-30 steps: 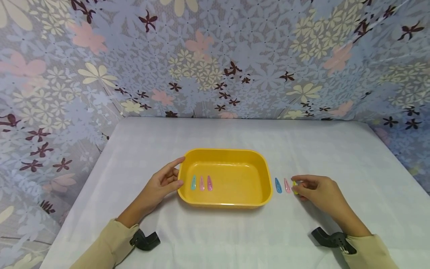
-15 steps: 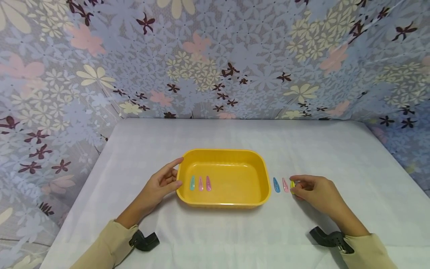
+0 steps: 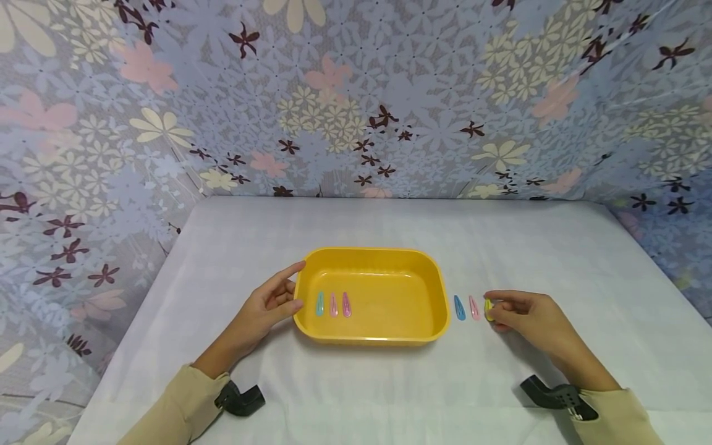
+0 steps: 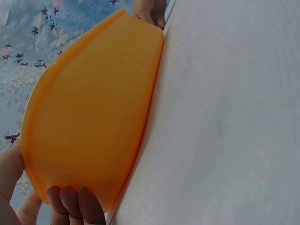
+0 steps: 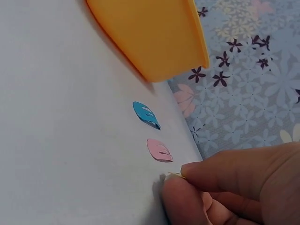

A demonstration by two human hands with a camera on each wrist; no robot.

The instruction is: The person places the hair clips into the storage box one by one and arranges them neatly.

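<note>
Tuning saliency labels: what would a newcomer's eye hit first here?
The yellow tray on the white cloth, three clips in a row in its left part and the left hand at its left end. Next, to its right: the blue clip, the pink clip and the yellow clip, which the right hand pinches. Behind, the floral cloth fills the head view's top.

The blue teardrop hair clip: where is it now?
In the head view, the blue clip lies on the white cloth, right of the yellow rectangular tray and left of a pink teardrop clip.
</note>
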